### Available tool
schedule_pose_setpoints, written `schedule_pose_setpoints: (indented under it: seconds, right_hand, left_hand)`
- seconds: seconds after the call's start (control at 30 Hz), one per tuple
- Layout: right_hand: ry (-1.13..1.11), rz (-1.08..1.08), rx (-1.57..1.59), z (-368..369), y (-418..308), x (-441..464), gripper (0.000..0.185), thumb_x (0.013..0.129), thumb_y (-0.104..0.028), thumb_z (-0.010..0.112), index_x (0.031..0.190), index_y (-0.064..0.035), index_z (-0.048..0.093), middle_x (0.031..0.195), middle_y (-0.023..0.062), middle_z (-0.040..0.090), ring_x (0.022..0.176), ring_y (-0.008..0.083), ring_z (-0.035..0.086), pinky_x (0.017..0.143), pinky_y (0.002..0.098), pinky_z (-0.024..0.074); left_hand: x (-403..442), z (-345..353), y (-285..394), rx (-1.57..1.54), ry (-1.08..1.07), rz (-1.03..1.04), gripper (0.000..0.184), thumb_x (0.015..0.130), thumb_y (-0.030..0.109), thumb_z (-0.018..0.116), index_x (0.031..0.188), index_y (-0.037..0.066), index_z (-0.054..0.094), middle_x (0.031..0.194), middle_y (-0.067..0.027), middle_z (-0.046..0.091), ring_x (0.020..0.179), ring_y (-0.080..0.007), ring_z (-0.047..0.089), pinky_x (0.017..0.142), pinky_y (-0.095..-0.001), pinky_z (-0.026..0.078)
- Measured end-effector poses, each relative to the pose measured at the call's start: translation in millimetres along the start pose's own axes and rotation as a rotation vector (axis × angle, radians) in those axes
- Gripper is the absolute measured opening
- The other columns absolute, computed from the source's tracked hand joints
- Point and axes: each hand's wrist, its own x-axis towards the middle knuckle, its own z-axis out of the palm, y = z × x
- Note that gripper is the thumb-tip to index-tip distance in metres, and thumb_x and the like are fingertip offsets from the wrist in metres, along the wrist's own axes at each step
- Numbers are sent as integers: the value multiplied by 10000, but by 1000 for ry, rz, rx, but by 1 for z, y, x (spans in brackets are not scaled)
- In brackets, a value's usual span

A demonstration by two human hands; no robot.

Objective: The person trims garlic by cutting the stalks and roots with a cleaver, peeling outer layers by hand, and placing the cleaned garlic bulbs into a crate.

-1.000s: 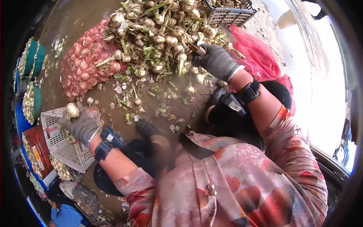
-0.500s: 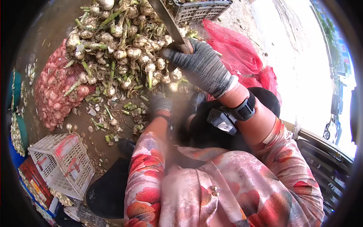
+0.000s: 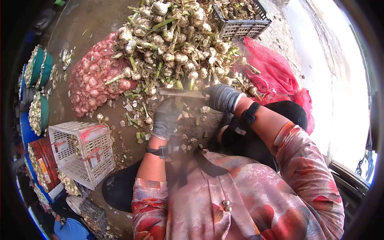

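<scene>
My right hand (image 3: 224, 98), in a grey striped knit glove, grips a knife (image 3: 184, 94) by its handle. The blade lies level and points left, across the front of my left hand (image 3: 166, 118). That hand wears a grey glove too, and its curled fingers are blurred close under the blade. What they hold is hidden, though a green garlic stem (image 3: 179, 85) shows just beyond the blade. Ahead of both hands rises a heap of garlic bulbs (image 3: 182, 58) with soil and stems on them. Cut stem pieces and skins litter the ground below.
A full red mesh bag (image 3: 94, 78) of garlic leans at the heap's left. An overturned white crate (image 3: 94, 150) lies nearer me. At right are a red net sack (image 3: 274, 72) and a black crate (image 3: 244, 29). Teal basins (image 3: 45, 112) stand far left; another person's blue top (image 3: 71, 231) shows bottom left.
My right hand has lowered the knife from a raised, upright slant to level beside my left hand. My left hand has drawn back from the heap's lower edge. The view has shifted left.
</scene>
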Motion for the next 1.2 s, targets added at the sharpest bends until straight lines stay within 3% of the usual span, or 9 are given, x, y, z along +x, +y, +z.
schedule_pose_setpoints:
  seconds: [0.17,0.27,0.4,0.5,0.6,0.7,0.87,1.07,1.2]
  right_hand:
    - [155,127,518,3,1,-5,725,758,-637,641,1150,-28,604,908,176,676,867,290,643,814,374,481]
    - [244,-102,638,-20,-61,-22,547,812,-554,647,908,-16,626,778,139,620,731,218,577,730,356,472]
    - [174,-215,836,11,-48,25,452,837,-469,645,839,-18,613,773,136,616,710,207,575,700,366,473]
    - [328,-277,214,12,-56,15,357,854,-372,611,970,-34,615,780,170,636,733,259,621,714,374,493]
    - [289,-182,634,15,-71,-4,392,846,-400,626,1022,-52,598,791,198,640,783,337,642,715,397,497]
    - [352,-214,326,-2,-72,-12,391,832,-398,640,1057,-81,597,839,197,657,820,382,642,702,432,504]
    - [250,-291,-117,-28,-88,-37,231,773,-252,651,968,-132,625,778,150,655,763,359,652,635,458,506]
    - [265,-314,-115,-14,-79,-33,174,743,-151,624,915,-126,618,721,143,643,709,357,655,598,456,503]
    - [291,-332,-132,9,-48,-16,192,741,-145,617,925,-98,588,689,148,632,692,375,650,593,470,501]
  left_hand:
    - [-26,-2,55,553,172,240,298,824,139,687,1084,10,619,965,-79,629,924,-176,588,841,-340,477]
    - [-27,8,56,909,169,403,397,754,92,726,1118,23,586,944,-78,594,868,-195,586,825,-335,484]
    - [-33,13,63,-208,488,123,491,809,109,720,1214,-2,465,1032,-56,559,904,-165,569,807,-308,504]
    - [-29,-1,41,-331,192,223,319,894,171,620,1149,0,531,1006,-57,584,918,-152,582,799,-306,504]
    - [-29,2,49,-243,222,184,259,935,222,534,1090,24,597,994,-55,618,917,-147,601,801,-302,498]
    - [-29,-6,62,-356,116,203,250,928,188,522,1118,46,600,1030,-65,629,946,-152,600,820,-307,490]
    - [-27,-33,-5,821,93,397,299,969,207,460,1247,123,530,1165,-117,594,1049,-273,585,878,-387,474]
    - [-33,-29,-3,512,70,132,301,920,262,559,1191,135,583,1127,-98,620,1032,-269,599,866,-402,478]
    - [-37,-24,-14,596,166,404,536,866,195,652,1315,38,406,989,-106,652,905,-207,639,775,-324,515]
